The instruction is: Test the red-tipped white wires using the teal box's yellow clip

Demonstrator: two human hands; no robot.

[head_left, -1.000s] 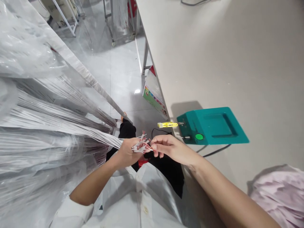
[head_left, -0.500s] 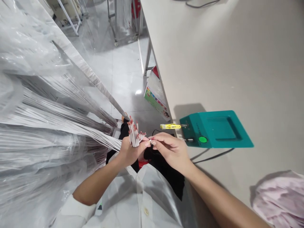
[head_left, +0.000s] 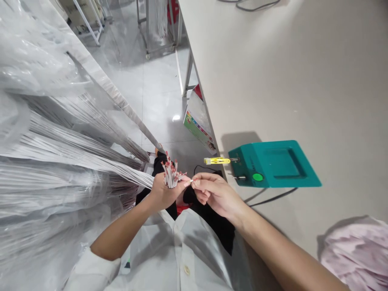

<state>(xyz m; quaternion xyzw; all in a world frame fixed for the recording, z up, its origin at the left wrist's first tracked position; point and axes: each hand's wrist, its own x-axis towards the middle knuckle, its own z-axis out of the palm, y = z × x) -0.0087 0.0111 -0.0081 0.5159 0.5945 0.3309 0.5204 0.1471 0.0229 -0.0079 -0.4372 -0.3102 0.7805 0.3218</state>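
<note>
Head view: white wire bundle (head_left: 133, 171), its red-tipped end gripped in the left hand (head_left: 165, 194)
Right hand (head_left: 216, 195) pinches a tiny pale piece (head_left: 191, 181) at the left thumb (head_left: 182, 185); light fingertip pressure and a steady left grip should serve best

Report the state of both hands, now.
Left hand: closed around a bundle of red-tipped white wires.
Right hand: pinching a tiny pale piece, too small to identify.

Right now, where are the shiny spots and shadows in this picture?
In the head view, a bright glare spot sits on the floor; in that head view, a soft shadow lies on the table beside the teal device, and, same view, the plastic wrap gleams.
</note>
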